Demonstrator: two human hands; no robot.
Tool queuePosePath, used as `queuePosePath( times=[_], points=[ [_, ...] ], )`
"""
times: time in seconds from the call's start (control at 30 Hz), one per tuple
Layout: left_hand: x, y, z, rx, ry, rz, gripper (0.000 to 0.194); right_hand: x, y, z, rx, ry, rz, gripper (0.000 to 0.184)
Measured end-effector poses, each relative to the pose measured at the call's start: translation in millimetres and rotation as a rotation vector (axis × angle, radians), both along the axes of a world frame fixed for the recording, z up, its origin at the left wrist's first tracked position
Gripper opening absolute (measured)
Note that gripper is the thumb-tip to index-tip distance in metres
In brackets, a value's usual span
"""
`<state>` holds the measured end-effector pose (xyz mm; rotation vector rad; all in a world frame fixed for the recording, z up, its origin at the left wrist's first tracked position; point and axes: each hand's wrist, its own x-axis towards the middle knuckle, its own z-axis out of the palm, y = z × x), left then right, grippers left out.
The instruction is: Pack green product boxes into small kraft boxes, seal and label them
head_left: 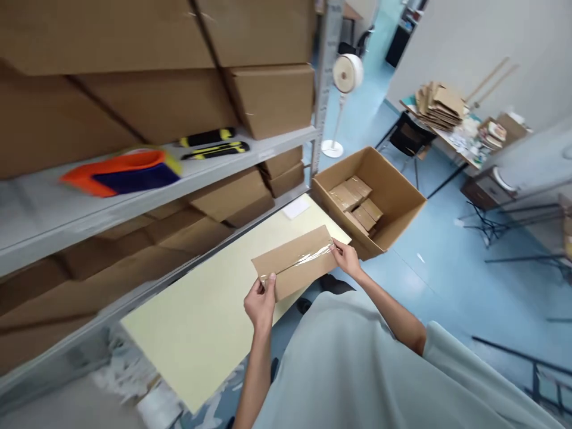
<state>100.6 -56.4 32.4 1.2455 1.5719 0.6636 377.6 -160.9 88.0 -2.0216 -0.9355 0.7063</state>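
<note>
Cardboard carton [292, 255], clear tape [315, 255] along seam, pinched at opposite ends by left hand [261, 301] and right hand [347, 258], above cream tabletop [196, 322]

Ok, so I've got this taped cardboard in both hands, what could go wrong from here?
Two things, perhaps. Your left hand and right hand hold the cardboard only near its ends, so it might slip or bend. And the black-and-yellow cutters lie loose on the shelf, so a stray elbow could knock them off.
</note>
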Motion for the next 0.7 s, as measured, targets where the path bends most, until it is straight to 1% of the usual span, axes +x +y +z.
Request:
queuePosePath(
  times=[0.13,0.23,0.33,0.47,0.57,0.63,0.7],
  points=[
    [28.2,-6.3,-4.8,-0.002,-0.018,-0.152,0.057,4.9,-49.3,11.0,0.018,-0.008,-0.157,0.048],
    [52.9,-20.0,-1.5,0.004,-0.072,-0.241,0.059,10.7,-83.9,14.7,0.085,0.018,-0.265,0.052],
    [73.7,-38.3,11.0,0.004,-0.093,-0.290,0.060,23.0,-110.0,15.7,0.124,0.056,-0.349,0.055],
    [105.7,-54.9,40.6,0.031,-0.075,-0.334,0.058,57.0,-132.4,13.4,0.203,0.152,-0.404,0.064],
    [147.3,-57.9,61.7,0.072,-0.050,-0.366,0.059,96.4,-148.9,7.9,0.262,0.232,-0.468,0.069],
    [186.7,-55.9,69.9,0.114,-0.062,-0.398,0.064,128.4,-161.3,1.0,0.289,0.271,-0.532,0.067],
    [234.6,-50.9,72.2,0.169,-0.088,-0.448,0.069,164.7,-172.4,-9.2,0.296,0.294,-0.586,0.064]
  ],
)
